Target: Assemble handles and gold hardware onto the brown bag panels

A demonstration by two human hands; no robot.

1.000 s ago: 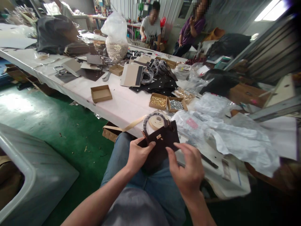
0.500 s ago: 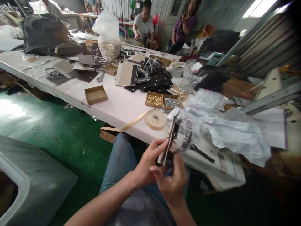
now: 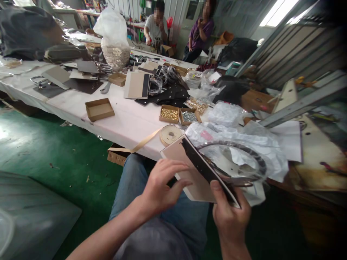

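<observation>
In the head view, my right hand [image 3: 230,213] pinches the lower right corner of a flat bag panel [image 3: 199,187], thumb on its near face. The panel is beige with a black strip bearing small holes, and it tilts over my lap. A dark bag handle [image 3: 253,153] wrapped in clear plastic loops out behind it. My left hand [image 3: 162,184] is open at the panel's left part, fingers stretched and thumb apart; whether it touches the surface I cannot tell. Just behind the panel's top lies a roll of cream tape [image 3: 170,134], its loose end trailing over the table edge.
Small boxes of gold rivets [image 3: 169,114] and silver rivets [image 3: 189,116] stand on the white table [image 3: 130,124]. An open cardboard box [image 3: 99,109] sits left of them, near similar stacked panels [image 3: 137,85]. Crumpled plastic [image 3: 244,126] covers the right side. Two people are farther back.
The panel has turned from edge-on to show its beige face, and the handle swung right. My right hand moved right onto its corner; my left hand released its edge and opened.
</observation>
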